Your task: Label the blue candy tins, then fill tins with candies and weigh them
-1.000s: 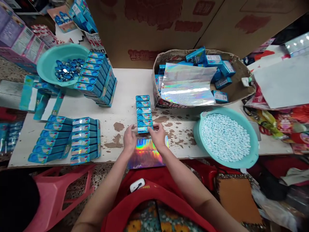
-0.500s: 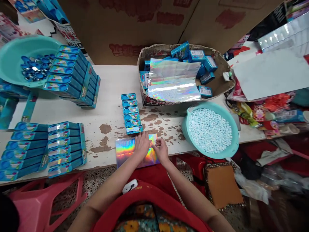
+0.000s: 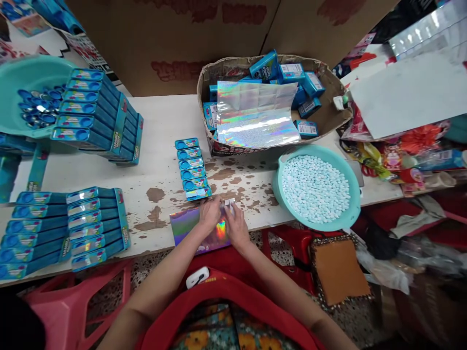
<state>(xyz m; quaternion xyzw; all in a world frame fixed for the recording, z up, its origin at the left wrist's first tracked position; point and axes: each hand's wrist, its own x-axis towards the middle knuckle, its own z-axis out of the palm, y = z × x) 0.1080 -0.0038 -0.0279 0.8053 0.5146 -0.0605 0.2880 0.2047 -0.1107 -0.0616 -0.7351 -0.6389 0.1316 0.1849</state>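
Observation:
A holographic foil sheet (image 3: 188,224) lies at the table's front edge. My left hand (image 3: 209,214) rests on its far right part, fingers curled on the foil. My right hand (image 3: 235,224) pinches the sheet's top right corner, where a small piece (image 3: 229,202) is lifted. Just beyond both hands runs a short column of blue candy tins (image 3: 192,168) laid side by side on the worn white table (image 3: 164,126).
A teal basin of white pellets (image 3: 315,187) sits right of my hands. A cardboard tray (image 3: 328,116) behind holds blue boxes and foil. Stacks of blue tins (image 3: 97,113) stand at left, more tins (image 3: 69,224) nearer, beside a teal bowl (image 3: 22,78). Pink stool (image 3: 73,296) below.
My hands left the nearest tin of the column and came back onto the foil sheet's right corner. The camera view swung to the right.

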